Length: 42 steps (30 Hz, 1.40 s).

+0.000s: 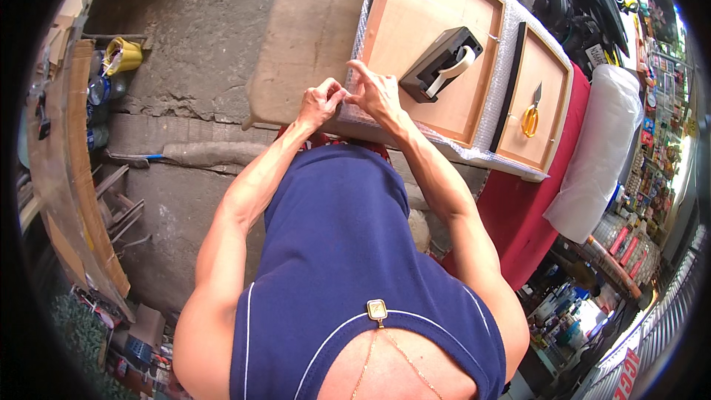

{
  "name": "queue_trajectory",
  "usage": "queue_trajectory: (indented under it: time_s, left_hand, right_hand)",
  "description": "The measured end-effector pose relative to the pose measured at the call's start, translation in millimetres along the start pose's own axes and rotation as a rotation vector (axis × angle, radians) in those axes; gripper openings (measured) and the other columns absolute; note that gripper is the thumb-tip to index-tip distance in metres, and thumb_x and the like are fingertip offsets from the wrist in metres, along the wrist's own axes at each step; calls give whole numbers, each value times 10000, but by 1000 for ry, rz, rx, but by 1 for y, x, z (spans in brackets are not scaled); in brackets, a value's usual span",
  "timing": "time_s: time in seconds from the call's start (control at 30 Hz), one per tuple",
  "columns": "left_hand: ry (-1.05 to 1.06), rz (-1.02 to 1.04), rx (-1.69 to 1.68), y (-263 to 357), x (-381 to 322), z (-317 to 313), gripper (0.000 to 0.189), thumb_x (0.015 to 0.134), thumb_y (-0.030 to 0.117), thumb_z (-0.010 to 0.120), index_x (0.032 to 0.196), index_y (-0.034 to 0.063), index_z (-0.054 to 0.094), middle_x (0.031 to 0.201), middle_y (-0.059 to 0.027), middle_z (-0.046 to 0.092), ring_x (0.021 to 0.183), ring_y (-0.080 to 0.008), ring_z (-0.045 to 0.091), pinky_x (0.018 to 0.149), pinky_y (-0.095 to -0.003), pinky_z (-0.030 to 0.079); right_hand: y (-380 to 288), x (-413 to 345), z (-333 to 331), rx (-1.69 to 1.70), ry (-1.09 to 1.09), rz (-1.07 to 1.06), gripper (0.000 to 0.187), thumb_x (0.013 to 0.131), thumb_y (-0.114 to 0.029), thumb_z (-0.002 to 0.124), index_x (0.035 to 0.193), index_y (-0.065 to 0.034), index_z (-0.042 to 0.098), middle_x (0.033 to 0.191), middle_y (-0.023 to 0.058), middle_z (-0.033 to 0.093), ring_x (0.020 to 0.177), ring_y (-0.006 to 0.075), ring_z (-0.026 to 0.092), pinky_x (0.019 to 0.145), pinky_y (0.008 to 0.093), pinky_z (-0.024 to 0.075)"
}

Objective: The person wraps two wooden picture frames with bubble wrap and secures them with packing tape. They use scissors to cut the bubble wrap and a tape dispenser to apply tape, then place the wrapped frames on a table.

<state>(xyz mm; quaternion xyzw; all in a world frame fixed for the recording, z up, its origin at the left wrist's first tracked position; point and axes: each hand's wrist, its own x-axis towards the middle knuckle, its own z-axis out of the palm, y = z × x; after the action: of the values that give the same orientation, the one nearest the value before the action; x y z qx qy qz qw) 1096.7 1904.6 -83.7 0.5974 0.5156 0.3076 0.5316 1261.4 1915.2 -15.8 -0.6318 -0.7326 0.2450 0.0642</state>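
Both hands meet over the near left edge of the bubble wrap (439,136), which lies on a worn tan table. My left hand (318,104) pinches with thumb and forefinger at a small pale scrap, too small to name. Close beside it is my right hand (379,91), its thumb near the scrap and its index finger raised apart. A large wooden frame (476,122) lies back side up on the wrap, strung with a hanging wire. On its back stands a black tape dispenser (430,69) with a roll of pale tape (460,64).
A smaller frame (547,72) to the right carries yellow-handled scissors (531,119). Beyond it, a thick roll of plastic wrap (600,144) rests on red cloth (516,222). Motorcycles (583,0) stand at the back right. A yellow bucket (123,56) and cardboard (83,122) are at left.
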Motion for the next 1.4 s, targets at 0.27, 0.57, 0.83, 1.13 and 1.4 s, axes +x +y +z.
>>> queue_trajectory:
  time_s: [0.27, 0.57, 0.83, 1.13, 1.4]
  left_hand:
    - [106, -129, -54, -1, 1, 9, 173, 834, 194, 665, 802, 24, 660, 630, -49, 647, 581, -88, 598, 536, -255, 468]
    - [-84, -440, 31, -7, 10, 7, 244, 884, 265, 609, 998, 57, 670, 674, -47, 650, 448, -98, 555, 411, -246, 441]
    - [282, -322, 271, 7, -1, 37, 374, 890, 410, 546, 812, 53, 624, 729, -105, 645, 739, -268, 624, 669, -407, 467]
    - [592, -59, 795, 42, -28, 67, 259, 845, 287, 637, 988, 72, 643, 1008, -127, 549, 994, -274, 499, 892, -395, 393]
    - [-382, 730, 739, 156, 8, 292, 418, 731, 126, 637, 1144, 170, 588, 1272, -103, 481, 1197, -290, 439, 1011, -408, 354]
  right_hand:
    - [29, -23, 29, -44, 279, -177, 406, 709, -490, 676, 1047, -265, 669, 1049, -25, 639, 876, 179, 611, 843, 459, 377]
    - [36, -23, 38, 53, 330, -130, 361, 644, -452, 740, 958, -276, 706, 1011, -57, 653, 912, 133, 610, 825, 419, 353]
    - [30, -63, 4, 183, 553, -188, 249, 739, -320, 706, 907, -146, 650, 904, 30, 611, 836, 198, 591, 759, 369, 419]
    - [275, -229, -53, 252, 465, 896, 385, 783, -335, 685, 993, -28, 586, 979, 187, 596, 873, 355, 613, 771, 457, 495]
    - [272, -233, -56, 466, 245, 781, 364, 768, -234, 664, 993, 25, 544, 881, 275, 633, 862, 414, 632, 753, 484, 509]
